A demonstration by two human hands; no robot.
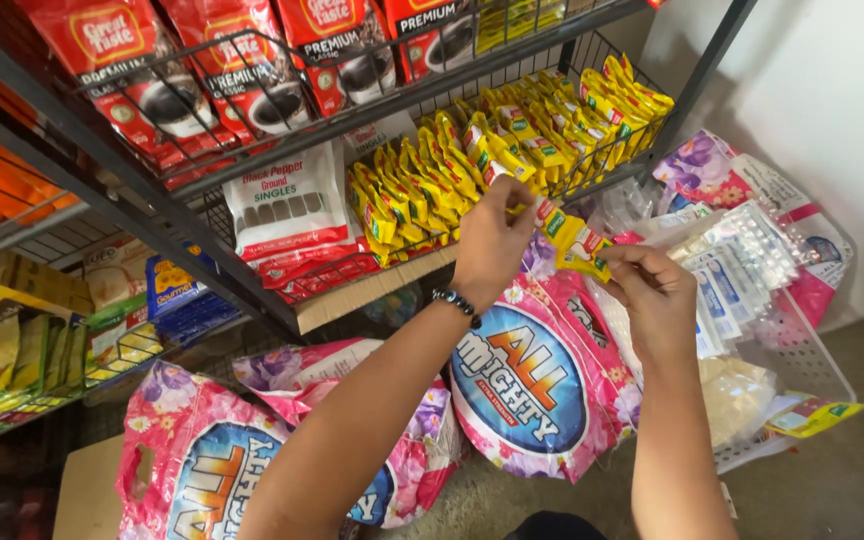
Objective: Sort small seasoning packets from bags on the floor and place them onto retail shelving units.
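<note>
Both hands (572, 270) on yellow sachets (577, 240)

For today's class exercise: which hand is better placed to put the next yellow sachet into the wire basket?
Probably the left hand: it is already at the wire basket, pinching the yellow sachets. The right hand holds their lower end.

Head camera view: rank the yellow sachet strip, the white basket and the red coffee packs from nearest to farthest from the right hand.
1. Yellow sachet strip: pinched in the right hand.
2. White basket: just right of it, on the floor.
3. Red coffee packs: top shelf, far upper left.
</note>
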